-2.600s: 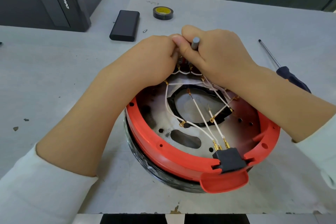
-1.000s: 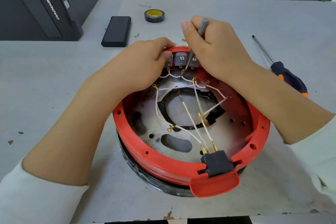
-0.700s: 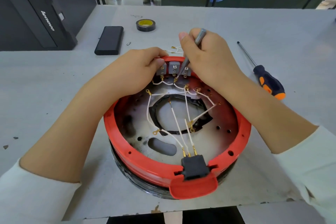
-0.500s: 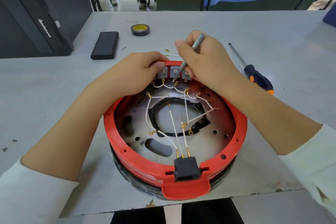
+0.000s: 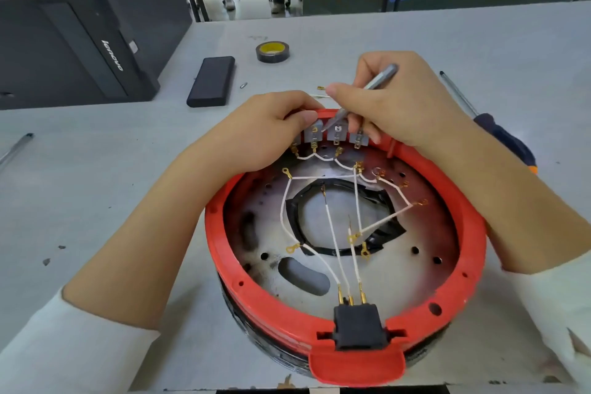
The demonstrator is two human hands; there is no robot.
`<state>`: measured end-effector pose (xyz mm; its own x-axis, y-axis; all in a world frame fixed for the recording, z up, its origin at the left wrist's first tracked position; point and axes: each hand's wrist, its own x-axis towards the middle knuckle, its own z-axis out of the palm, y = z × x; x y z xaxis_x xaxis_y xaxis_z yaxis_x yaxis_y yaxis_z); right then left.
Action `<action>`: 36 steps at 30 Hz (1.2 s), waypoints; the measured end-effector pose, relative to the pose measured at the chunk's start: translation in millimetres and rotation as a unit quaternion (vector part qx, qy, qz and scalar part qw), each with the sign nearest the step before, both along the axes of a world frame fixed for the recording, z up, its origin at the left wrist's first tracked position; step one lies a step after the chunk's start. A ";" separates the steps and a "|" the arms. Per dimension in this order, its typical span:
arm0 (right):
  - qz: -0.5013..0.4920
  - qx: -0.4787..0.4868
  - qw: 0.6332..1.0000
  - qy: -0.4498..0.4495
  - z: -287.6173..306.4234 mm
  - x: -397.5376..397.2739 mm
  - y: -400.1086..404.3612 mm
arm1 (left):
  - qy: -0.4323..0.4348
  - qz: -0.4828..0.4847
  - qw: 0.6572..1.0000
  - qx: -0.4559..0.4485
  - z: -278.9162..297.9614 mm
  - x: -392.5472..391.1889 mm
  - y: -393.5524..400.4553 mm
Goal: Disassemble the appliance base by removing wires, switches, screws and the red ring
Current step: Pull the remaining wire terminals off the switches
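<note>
Compared with the frame 0.5 s earlier, the tip of the grey metal tool (image 5: 361, 96) is seen lower and further left, now set against the grey switches (image 5: 335, 135) on the far inner wall, between the second and third; the left hand (image 5: 268, 131) is kept at the same spot on the far rim, and the right hand (image 5: 393, 105) has shifted only slightly.

The tool is gripped by the right hand like a pen, its fingers curled round the shaft and the thumb laid across it; the far edge of the red ring (image 5: 319, 323) and the leftmost switch are pinched by the curled fingers of the left hand, thumb on the inside.

The appliance base (image 5: 256, 323) is placed on the grey worktop (image 5: 96, 189), directly before the person, open side up; the red ring is seated on its black body; four switches are lined up at the far side, linked by short white loops; white wires (image 5: 332, 233) with brass terminals are strung across the scorched metal plate, three of them plugged into the black socket (image 5: 358, 326) at the near rim above a red tab.

A screwdriver (image 5: 499, 134) is laid to the right, partly hidden by the right forearm; a roll of tape (image 5: 272, 52), a black block (image 5: 211, 81) and a black computer case (image 5: 76, 51) are found at the far left.
</note>
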<state>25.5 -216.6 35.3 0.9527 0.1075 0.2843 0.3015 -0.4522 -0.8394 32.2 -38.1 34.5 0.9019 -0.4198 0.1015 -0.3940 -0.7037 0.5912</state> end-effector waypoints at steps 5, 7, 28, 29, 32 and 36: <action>0.024 -0.053 0.998 -0.019 -1.4 -3.6 0.5 | 0.019 -0.006 0.999 -0.037 -0.9 2.1 -1.0; 0.037 -0.047 0.998 -0.020 -1.1 -5.1 0.7 | 0.019 -0.009 0.999 -0.038 -1.4 3.1 -0.8; 0.065 -0.043 0.994 0.078 7.4 4.3 7.0 | 0.015 0.000 1.000 -0.003 -1.2 2.3 -2.3; 0.061 -0.049 0.995 0.070 6.9 3.4 7.0 | 0.014 -0.004 1.000 -0.003 -1.3 2.2 -2.5; 0.050 -0.063 0.997 0.022 5.5 -1.5 6.5 | 0.014 -0.010 1.000 -0.003 -1.8 2.5 -2.1; 0.047 -0.084 0.995 0.014 5.7 -4.8 7.4 | 0.015 -0.013 1.000 -0.005 -1.9 2.0 -1.2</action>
